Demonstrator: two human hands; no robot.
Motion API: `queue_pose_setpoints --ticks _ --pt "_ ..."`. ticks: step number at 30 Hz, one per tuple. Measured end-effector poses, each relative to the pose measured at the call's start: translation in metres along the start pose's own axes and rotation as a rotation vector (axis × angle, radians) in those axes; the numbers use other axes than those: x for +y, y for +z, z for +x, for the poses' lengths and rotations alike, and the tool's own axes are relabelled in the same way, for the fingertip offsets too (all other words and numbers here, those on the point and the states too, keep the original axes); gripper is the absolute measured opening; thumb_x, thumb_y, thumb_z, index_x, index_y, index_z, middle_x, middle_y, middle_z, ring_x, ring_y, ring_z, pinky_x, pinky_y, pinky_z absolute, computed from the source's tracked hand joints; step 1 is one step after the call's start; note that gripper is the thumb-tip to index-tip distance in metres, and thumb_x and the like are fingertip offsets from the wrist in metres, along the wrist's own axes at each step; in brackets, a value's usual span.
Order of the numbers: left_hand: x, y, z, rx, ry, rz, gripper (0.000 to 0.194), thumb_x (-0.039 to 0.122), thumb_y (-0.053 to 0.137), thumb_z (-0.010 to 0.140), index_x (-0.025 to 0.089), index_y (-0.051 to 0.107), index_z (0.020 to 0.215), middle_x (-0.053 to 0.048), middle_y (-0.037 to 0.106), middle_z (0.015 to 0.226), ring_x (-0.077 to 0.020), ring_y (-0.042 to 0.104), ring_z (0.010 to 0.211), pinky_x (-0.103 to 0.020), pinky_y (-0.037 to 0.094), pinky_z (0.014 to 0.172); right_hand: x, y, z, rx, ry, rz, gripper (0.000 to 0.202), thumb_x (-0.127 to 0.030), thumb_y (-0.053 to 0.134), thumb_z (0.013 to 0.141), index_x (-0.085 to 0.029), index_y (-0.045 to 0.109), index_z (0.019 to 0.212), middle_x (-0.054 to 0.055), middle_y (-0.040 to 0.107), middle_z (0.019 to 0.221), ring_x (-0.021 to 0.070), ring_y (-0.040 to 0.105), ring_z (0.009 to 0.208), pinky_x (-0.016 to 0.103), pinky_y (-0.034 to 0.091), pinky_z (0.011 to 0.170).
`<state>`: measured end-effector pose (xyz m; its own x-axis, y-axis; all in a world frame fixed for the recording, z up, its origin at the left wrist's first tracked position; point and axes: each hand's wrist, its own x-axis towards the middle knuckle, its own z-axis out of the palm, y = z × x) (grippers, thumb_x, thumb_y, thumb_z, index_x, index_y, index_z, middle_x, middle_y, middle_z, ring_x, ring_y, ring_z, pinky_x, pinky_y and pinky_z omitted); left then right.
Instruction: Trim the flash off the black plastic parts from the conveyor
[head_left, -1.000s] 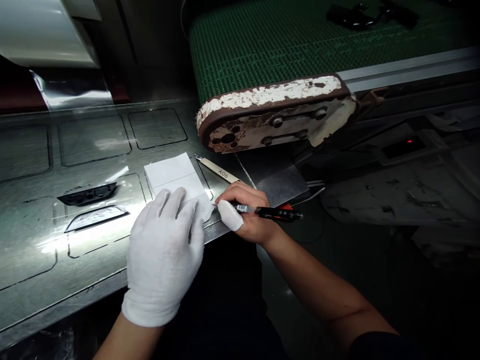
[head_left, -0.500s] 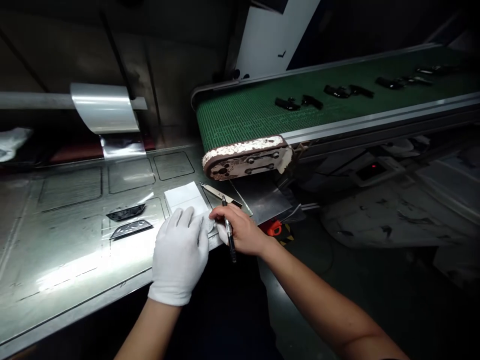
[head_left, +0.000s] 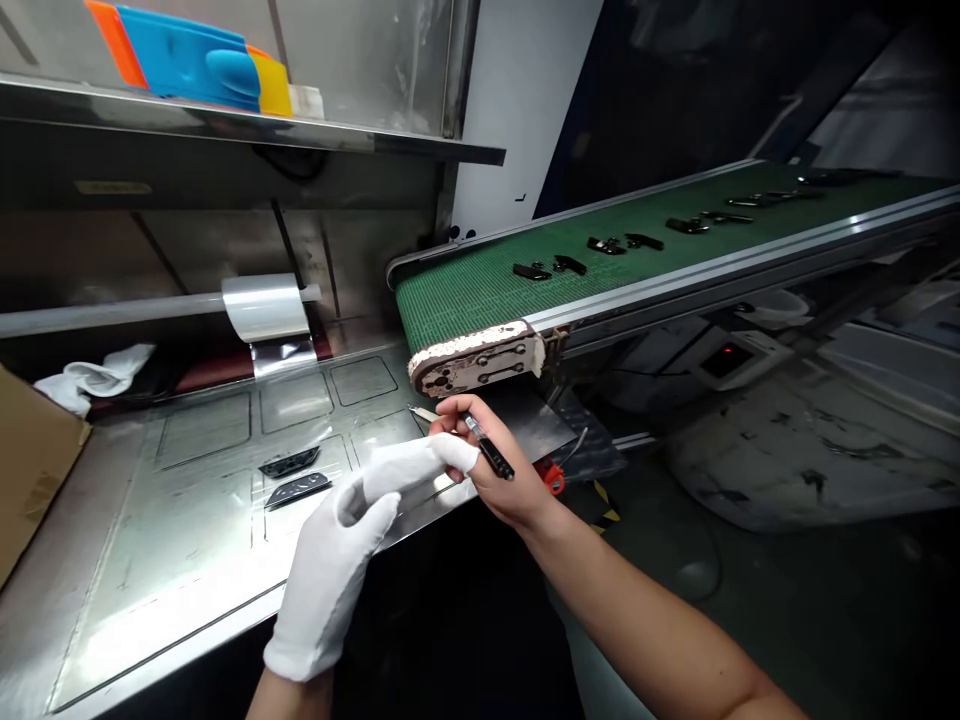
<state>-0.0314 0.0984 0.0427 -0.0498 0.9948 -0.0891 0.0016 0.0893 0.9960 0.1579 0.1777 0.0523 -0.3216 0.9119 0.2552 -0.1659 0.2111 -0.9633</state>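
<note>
My left hand (head_left: 326, 560), in a white glove, is raised over the table's front edge with its fingers curved and the thumb set apart. White material (head_left: 405, 468) spans from its fingers to my right hand; whether it is glove fabric or paper is unclear. My bare right hand (head_left: 502, 465) holds a black pen (head_left: 491, 450), slanting down to the right, and its thumb is covered in white. Behind the right fingers a slim pale tool with a metal tip (head_left: 424, 413) lies partly hidden. Two black curved plastic parts (head_left: 289, 462) lie left of my hands.
A green conveyor belt (head_left: 465, 300) carries several black parts. A film roll (head_left: 266, 305) hangs on a bar behind the metal table (head_left: 202, 540). A cardboard box (head_left: 37, 460) stands at left. Above is a shelf (head_left: 337, 138) with a blue, orange and yellow object (head_left: 195, 60).
The view has tilted up, bringing in the shelf and box. My left hand has lifted and turned, its thumb spreading. The pen now slants differently in my right hand. The white paper pad is no longer plainly visible.
</note>
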Motion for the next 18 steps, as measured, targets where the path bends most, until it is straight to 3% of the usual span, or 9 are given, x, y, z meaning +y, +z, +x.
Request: queue_pose_setpoints --ticks 2,5,8,11,14,18 --pt "0.0 0.0 -0.007 -0.01 -0.088 -0.089 0.043 0.048 0.07 0.093 0.023 0.072 0.129 -0.007 0.076 0.127 -0.0288 0.071 0.114 -0.041 0.056 0.1 -0.001 0.007 0.005 0.044 0.115 0.146 0.038 -0.033 0.077 0.087 -0.024 0.052 0.114 -0.002 0.058 0.094 0.0078 0.048 0.062 0.021 0.038 0.051" --pt "-0.009 0.0 -0.013 0.077 -0.125 -0.132 0.047 0.048 0.074 0.09 0.022 0.073 0.129 -0.008 0.076 0.126 -0.0275 0.071 0.109 -0.039 0.056 0.097 0.007 0.01 0.008 0.081 0.174 0.139 0.035 -0.036 0.076 0.09 -0.024 0.054 0.114 -0.004 0.058 0.088 0.0068 0.047 0.057 0.021 0.038 0.052" --pt "-0.012 -0.005 -0.017 0.186 -0.065 -0.155 0.04 0.044 0.073 0.091 0.021 0.076 0.124 -0.008 0.077 0.124 -0.0276 0.07 0.113 -0.039 0.053 0.102 0.02 0.01 -0.004 -0.009 0.17 0.024 0.033 -0.045 0.069 0.096 -0.025 0.056 0.118 -0.002 0.062 0.084 0.01 0.053 0.06 0.023 0.043 0.055" --pt "-0.001 -0.02 -0.02 0.277 0.02 -0.115 0.028 0.035 0.07 0.091 0.019 0.079 0.113 -0.01 0.079 0.115 -0.0284 0.072 0.11 -0.04 0.055 0.099 0.035 0.006 -0.021 -0.136 0.208 -0.074 0.038 -0.05 0.065 0.097 -0.027 0.054 0.125 0.005 0.069 0.104 0.0146 0.062 0.072 0.026 0.05 0.06" --pt "0.019 -0.053 -0.019 0.436 0.099 -0.002 0.025 0.031 0.069 0.09 0.019 0.08 0.109 -0.009 0.08 0.111 -0.0267 0.074 0.105 -0.036 0.058 0.09 0.053 0.002 -0.018 -0.141 0.192 -0.233 0.044 -0.056 0.063 0.096 -0.027 0.052 0.127 0.01 0.071 0.116 0.0182 0.068 0.075 0.031 0.057 0.065" --pt "0.051 -0.126 -0.023 0.701 0.229 0.17 0.026 0.038 0.07 0.091 0.018 0.078 0.106 -0.006 0.08 0.107 -0.0241 0.073 0.103 -0.034 0.057 0.092 0.07 -0.001 -0.001 -0.018 0.159 -0.457 0.05 -0.065 0.064 0.09 -0.028 0.058 0.123 0.009 0.076 0.109 0.027 0.076 0.085 0.037 0.063 0.072"
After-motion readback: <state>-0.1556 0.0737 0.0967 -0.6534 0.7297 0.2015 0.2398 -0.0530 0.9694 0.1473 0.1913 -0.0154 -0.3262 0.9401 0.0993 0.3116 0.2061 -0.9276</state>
